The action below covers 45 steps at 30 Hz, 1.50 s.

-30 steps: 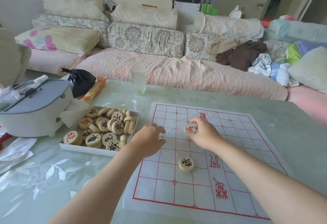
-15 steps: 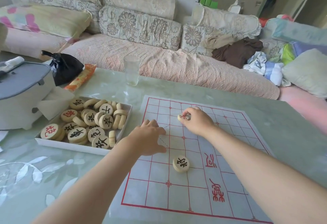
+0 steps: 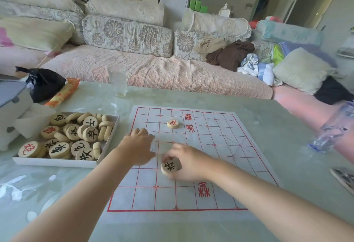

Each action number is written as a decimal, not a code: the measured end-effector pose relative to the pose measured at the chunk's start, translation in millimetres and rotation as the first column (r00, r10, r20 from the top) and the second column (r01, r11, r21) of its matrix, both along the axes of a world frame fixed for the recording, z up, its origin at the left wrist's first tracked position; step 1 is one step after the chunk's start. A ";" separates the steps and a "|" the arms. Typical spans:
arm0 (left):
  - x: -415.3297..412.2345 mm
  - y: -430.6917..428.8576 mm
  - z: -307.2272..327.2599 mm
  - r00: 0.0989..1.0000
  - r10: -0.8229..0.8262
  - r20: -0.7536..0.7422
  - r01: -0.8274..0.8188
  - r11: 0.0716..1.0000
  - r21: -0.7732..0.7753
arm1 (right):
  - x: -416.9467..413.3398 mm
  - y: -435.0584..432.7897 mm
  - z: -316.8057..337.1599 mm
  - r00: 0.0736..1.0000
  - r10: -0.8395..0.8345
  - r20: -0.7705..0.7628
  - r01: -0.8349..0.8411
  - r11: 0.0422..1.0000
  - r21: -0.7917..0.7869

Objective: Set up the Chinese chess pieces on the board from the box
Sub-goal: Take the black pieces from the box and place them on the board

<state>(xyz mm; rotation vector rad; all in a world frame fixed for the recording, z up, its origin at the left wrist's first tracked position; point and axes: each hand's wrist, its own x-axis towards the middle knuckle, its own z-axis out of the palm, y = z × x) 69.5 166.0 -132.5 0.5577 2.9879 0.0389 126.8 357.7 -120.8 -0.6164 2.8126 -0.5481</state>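
Note:
A white paper chess board (image 3: 220, 169) with red lines lies on the glass table. A wooden piece with a red character (image 3: 173, 123) sits alone near the board's far side. My right hand (image 3: 188, 163) pinches a wooden piece with a black character (image 3: 169, 167) near the board's middle. My left hand (image 3: 138, 149) rests palm down on the board's left edge, fingers loosely bent, holding nothing. A shallow white box (image 3: 57, 162) with several wooden pieces stands left of the board.
A clear drinking glass (image 3: 117, 81) stands behind the board. A black bag (image 3: 45, 83) and an orange packet (image 3: 64, 92) lie at the back left beside a grey and white case (image 3: 9, 107). A plastic bottle (image 3: 333, 128) lies at the right. A sofa runs behind the table.
My right hand let go of the red-character piece on the far part of the board, drew back toward me and took hold of the black-character piece. My left hand stayed put.

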 end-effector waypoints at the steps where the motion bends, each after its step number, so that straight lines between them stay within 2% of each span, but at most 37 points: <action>1: 2.1 4.9 2.1 0.999 -0.003 -0.032 0.003 1.000 0.022 | 2.1 1.2 -1.8 1.000 -0.006 -0.010 0.006 1.000 -0.015; 5: 8.8 37.2 10.8 0.996 -0.044 -0.072 0.053 0.990 0.132 | 6.6 12.9 0.1 0.999 -0.031 -0.037 0.029 0.997 -0.064; 10: 11.6 80.4 15.6 0.976 -0.126 -0.177 0.146 0.984 0.105 | -10.0 86.0 9.7 0.965 -0.230 -0.123 0.213 0.967 -0.139; 13: 14.9 96.5 15.2 0.981 -0.178 -0.076 0.185 0.977 0.105 | -18.5 147.2 12.5 0.916 -0.379 -0.130 0.367 0.924 -0.110; 17: 20.3 103.3 1.3 0.972 -0.232 0.041 0.232 0.973 0.000 | -23.1 220.9 4.2 0.829 -0.543 -0.133 0.534 0.840 -0.097; 22: 19.7 101.6 -9.8 0.965 -0.241 0.101 0.237 0.970 0.049 | -20.7 270.4 -9.5 0.733 -0.667 -0.134 0.652 0.745 -0.144; 28: 18.8 100.8 -9.4 0.962 -0.250 0.111 0.243 0.967 0.071 | -18.0 267.2 -10.2 0.763 -0.635 -0.122 0.610 0.770 -0.189; 34: 23.9 101.0 -9.0 0.964 -0.248 0.095 0.243 0.968 0.060 | -13.5 256.1 -9.9 0.769 -0.634 -0.082 0.634 0.773 -0.019; 38: 25.4 92.7 -5.4 0.963 -0.269 -0.035 0.270 0.963 0.028 | -14.9 226.7 3.7 0.772 -0.615 -0.160 0.617 0.786 -0.044; 42: 22.2 75.3 7.6 0.980 -0.176 -0.096 0.191 0.965 0.179 | -19.6 167.3 12.4 0.851 -0.489 -0.190 0.476 0.872 -0.114; 45: 18.7 50.4 12.1 0.984 -0.110 -0.137 0.136 0.971 0.199 | -27.1 114.2 15.1 0.905 -0.386 -0.177 0.365 0.921 -0.140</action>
